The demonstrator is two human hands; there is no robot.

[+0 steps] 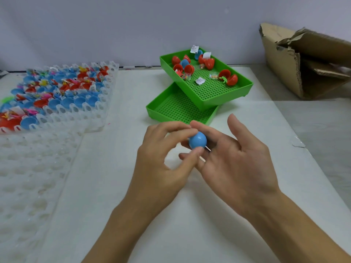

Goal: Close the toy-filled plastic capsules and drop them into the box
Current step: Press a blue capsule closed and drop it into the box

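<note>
At the far left, a clear plastic rack (pixel 79 109) on the white table (pixel 190 234) held rows of open blue and red capsule halves (pixel 57 88), many with small bright toys inside; a second clear rack (pixel 32 177), its cups bare, lay just in front of it. At centre, a person's left hand (pixel 163 154) pinched a blue capsule (pixel 197 140) between thumb and curled fingers above the table, while the right hand (pixel 231 154) met it from the other side, its lower fingers curled against the capsule and its thumb and forefinger raised and spread. Whether the capsule's two halves were fully snapped together could not be told. Just beyond the hands, a green perforated tray (pixel 233 92) sat askew on top of a second green tray (pixel 165 109); the upper one contained open red capsules (pixel 228 77), a couple of blue halves, small wrapped toys and paper slips. At the far right, a torn cardboard box (pixel 284 63) stood on the table's edge, its opening facing the trays.
</note>
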